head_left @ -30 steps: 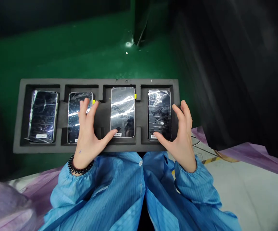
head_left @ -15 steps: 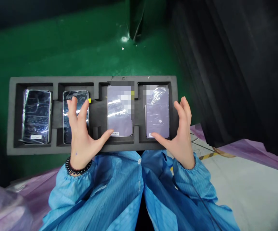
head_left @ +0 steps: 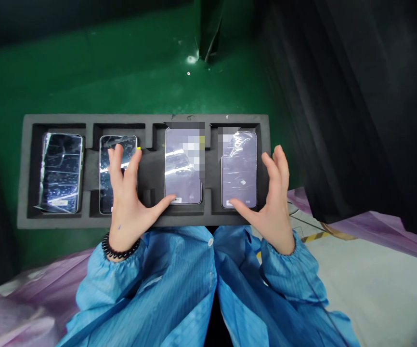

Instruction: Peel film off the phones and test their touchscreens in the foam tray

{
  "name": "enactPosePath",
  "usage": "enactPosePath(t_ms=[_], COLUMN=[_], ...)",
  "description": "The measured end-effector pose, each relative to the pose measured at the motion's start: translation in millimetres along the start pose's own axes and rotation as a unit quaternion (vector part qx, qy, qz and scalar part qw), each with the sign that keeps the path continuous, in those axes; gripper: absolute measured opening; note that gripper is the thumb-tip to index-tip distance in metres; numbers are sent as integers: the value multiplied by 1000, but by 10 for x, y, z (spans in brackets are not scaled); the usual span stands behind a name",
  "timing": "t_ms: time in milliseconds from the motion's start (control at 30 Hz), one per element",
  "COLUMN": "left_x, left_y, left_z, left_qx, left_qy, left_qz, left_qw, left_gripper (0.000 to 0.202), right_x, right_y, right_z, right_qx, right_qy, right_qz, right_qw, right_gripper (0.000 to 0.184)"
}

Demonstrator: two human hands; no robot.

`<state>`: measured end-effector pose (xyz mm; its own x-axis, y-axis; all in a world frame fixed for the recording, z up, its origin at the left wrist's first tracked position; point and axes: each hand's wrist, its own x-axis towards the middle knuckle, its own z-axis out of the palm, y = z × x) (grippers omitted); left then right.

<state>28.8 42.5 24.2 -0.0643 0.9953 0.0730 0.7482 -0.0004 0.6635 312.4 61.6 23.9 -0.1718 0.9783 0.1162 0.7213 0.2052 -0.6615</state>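
Note:
A dark grey foam tray (head_left: pixel 179 220) holds several film-covered phones in its compartments. My left hand (head_left: pixel 129 207) is open, fingers spread over the second phone (head_left: pixel 105 188), which has a dark screen and a yellow tab. Its thumb tip lies at the lower edge of the third phone (head_left: pixel 181 185), whose screen is lit pale purple. My right hand (head_left: pixel 275 207) is open too: its thumb rests on the lower left of the rightmost lit phone (head_left: pixel 239 168), and its fingers extend past that phone's right side. The leftmost phone (head_left: pixel 62 171) is dark under wrinkled film.
Green flooring (head_left: pixel 122 86) lies beyond the tray. Black curtain-like material (head_left: pixel 338 96) hangs at the right. Pale floor with yellow-black tape (head_left: pixel 315 237) and a cable shows at lower right. Pink fabric (head_left: pixel 385 231) appears at the right, with more at lower left.
The tray and phones sit slightly farther right in the picture, most at the left end. My left hand has shifted slightly right; both hands keep their spread pose. Small marks show at the lit screens' lower right.

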Motion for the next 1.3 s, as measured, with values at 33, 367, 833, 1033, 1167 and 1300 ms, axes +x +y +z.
enactPosePath(t_ms=[33, 367, 833, 1033, 1167, 1300], left_x=[9, -19, 11, -32, -24, 4], left_y=[-10, 37, 2, 38, 26, -8], left_z=[8, -42, -2, -46, -30, 2], left_qx=[0, -30, 15, 49, 62, 93], left_qy=[-8, 31, 10, 37, 22, -11], left_qz=[-2, -16, 17, 15, 17, 39], left_qw=[1000, 999, 1000, 998, 998, 995], left_gripper=[93, 76, 87, 75, 75, 82], right_x=[5, 8, 27, 6, 11, 24], right_y=[4, 8, -8, -7, -9, -9], right_z=[1, 20, 0, 11, 1, -13], right_qx=[-12, 18, 12, 11, 2, -26], right_qy=[-15, 23, -5, 1, -7, -38], right_qz=[-3, 9, 21, 27, 23, 1], right_qw=[1000, 1000, 1000, 1000, 1000, 999], right_gripper=[87, 72, 89, 88, 88, 88])
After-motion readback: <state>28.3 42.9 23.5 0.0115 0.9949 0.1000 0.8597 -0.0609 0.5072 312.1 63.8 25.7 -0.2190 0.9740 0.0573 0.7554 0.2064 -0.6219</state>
